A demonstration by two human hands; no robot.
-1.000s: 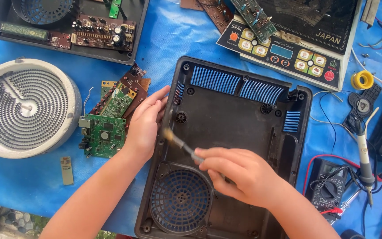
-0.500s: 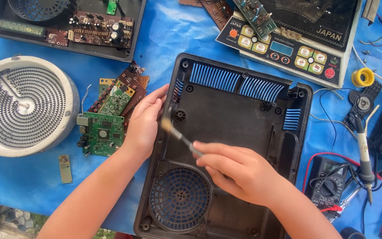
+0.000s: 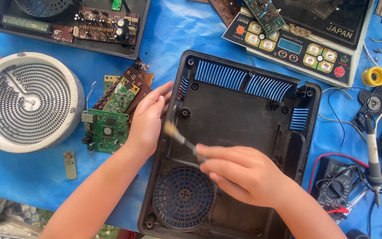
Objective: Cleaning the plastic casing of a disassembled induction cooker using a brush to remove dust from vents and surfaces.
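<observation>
Left hand lies flat, fingers extended; right hand is curled closed.

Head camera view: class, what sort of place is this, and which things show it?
Probably an appliance repair bench: a soldering iron, a multimeter and loose circuit boards surround an opened cooker housing being brushed.

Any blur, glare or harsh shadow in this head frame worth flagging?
Head view: even daylight, soft shadows only beside the arms; the brush in the right hand is motion-blurred at its bristles, while the left hand on the black casing edge is sharp; no strong glare on the blue sheet; circuit boards and the coil read crisply.
</observation>
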